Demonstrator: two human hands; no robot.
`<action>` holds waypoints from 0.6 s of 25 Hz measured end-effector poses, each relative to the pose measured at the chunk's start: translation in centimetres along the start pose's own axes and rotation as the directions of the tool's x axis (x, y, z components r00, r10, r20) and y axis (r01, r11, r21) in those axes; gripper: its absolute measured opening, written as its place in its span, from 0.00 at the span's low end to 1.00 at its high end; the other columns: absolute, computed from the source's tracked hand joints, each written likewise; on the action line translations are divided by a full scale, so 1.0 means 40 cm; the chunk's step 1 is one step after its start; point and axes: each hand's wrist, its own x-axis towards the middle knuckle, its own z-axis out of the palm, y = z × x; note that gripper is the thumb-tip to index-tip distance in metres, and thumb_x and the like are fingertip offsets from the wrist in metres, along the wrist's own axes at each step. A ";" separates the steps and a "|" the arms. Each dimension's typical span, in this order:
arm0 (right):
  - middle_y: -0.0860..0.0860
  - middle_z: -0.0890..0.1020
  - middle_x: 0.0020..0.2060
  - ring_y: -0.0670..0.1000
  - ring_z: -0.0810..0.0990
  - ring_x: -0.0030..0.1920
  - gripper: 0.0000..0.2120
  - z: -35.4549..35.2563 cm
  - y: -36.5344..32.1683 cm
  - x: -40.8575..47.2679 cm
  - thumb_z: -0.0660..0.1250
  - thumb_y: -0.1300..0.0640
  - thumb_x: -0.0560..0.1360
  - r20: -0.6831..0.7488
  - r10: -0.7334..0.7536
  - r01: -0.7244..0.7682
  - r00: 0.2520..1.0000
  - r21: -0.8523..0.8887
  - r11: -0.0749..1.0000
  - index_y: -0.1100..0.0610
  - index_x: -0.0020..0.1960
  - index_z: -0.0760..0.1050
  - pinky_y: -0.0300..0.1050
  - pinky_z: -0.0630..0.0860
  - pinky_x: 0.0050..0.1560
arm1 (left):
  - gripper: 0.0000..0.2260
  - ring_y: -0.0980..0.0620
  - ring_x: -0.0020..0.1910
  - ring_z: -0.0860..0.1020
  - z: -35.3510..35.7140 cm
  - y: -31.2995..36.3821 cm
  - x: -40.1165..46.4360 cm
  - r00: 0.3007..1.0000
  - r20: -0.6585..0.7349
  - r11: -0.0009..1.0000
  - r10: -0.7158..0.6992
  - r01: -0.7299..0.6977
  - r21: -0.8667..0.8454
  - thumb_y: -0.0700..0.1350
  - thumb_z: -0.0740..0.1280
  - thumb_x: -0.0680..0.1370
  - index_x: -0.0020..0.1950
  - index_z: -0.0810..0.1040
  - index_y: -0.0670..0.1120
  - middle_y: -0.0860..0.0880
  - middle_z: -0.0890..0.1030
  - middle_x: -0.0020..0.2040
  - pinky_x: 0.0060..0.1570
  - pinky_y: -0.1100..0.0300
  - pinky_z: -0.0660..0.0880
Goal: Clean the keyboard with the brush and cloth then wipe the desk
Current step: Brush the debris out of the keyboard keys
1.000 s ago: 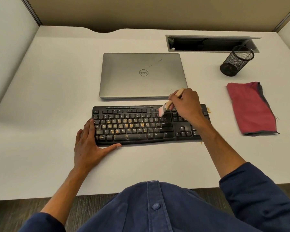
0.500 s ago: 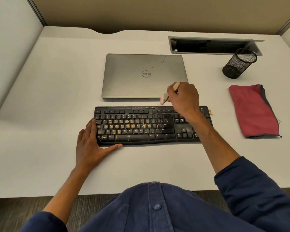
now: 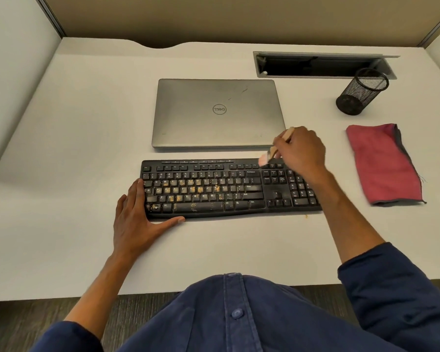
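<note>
Change: since half a second before, the brush (image 3: 271, 154) had come back down from over the laptop's near edge to the top row of the keyboard; the left hand had kept its place.
Keyboard (image 3: 214, 189): black, lay flat on the desk in front of the person, long side parallel to the near desk edge. Tan crumbs and pale smears sat on the letter keys and space bar; the number pad at the right looked cleaner.
Brush: small, wooden handle, pale pink bristles. The bristles were at the function-key row, right of centre; the handle tilted up and away toward the laptop. The bristle tip was blurred.
Right hand (image 3: 300, 151): fingers curled round the brush handle, holding it from above; the hand hovered over the keyboard's upper right part, forearm crossing the number pad.
Left hand (image 3: 135, 219): flat and relaxed, fingers straight along the keyboard's left end, thumb stretched along its near edge; it held nothing.
Cloth (image 3: 381, 163): red with a grey edge, folded, lay flat on the desk to the right of the keyboard, apart from it.
Crumb (image 3: 306, 216): one tan speck on the desk just beside the keyboard's near right corner.
Laptop (image 3: 217, 113): silver, lid shut, lay just behind the keyboard.
Pen cup (image 3: 361, 91): black mesh, stood behind the cloth, near the cable slot.
Cable slot (image 3: 323, 64): grey-framed opening in the desk, flap raised, at the far right.
Desk (image 3: 74, 148): white, with partition walls on three sides.
Shirt (image 3: 239, 316): dark blue, buttoned, sleeves pushed up the forearms.
</note>
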 end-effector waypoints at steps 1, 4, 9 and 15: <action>0.52 0.84 0.41 0.54 0.80 0.40 0.13 -0.017 0.021 0.009 0.63 0.51 0.79 -0.013 0.039 -0.039 0.999 -0.007 0.999 0.58 0.51 0.83 0.43 0.69 0.40 | 0.57 0.45 0.75 0.63 0.001 0.000 -0.001 1.000 -0.001 1.000 0.001 -0.001 0.000 0.79 0.64 0.62 0.80 0.54 0.47 0.48 0.61 0.79 0.75 0.44 0.60; 0.53 0.82 0.40 0.56 0.78 0.41 0.13 -0.057 0.065 0.023 0.64 0.52 0.78 -0.062 0.107 -0.112 0.992 -0.086 0.990 0.59 0.50 0.82 0.43 0.67 0.41 | 0.56 0.44 0.74 0.63 0.001 -0.001 0.000 1.000 -0.005 1.000 0.004 -0.004 0.002 0.79 0.65 0.62 0.80 0.55 0.47 0.48 0.62 0.79 0.74 0.43 0.62; 0.49 0.84 0.36 0.52 0.81 0.37 0.12 -0.032 0.010 -0.010 0.62 0.51 0.81 -0.008 -0.054 0.054 0.999 0.073 0.996 0.53 0.50 0.83 0.46 0.75 0.40 | 0.56 0.43 0.74 0.63 0.002 -0.001 -0.001 1.000 -0.006 1.000 0.004 -0.004 0.001 0.79 0.64 0.62 0.80 0.54 0.47 0.47 0.62 0.79 0.74 0.44 0.61; 0.47 0.85 0.37 0.45 0.81 0.36 0.11 0.000 0.067 -0.020 0.64 0.50 0.80 -0.005 0.009 -0.008 1.000 0.174 0.985 0.51 0.52 0.84 0.40 0.71 0.36 | 0.56 0.44 0.74 0.62 -0.004 0.008 -0.005 1.000 -0.013 1.000 -0.005 0.005 -0.007 0.78 0.64 0.62 0.80 0.54 0.46 0.47 0.62 0.79 0.75 0.43 0.61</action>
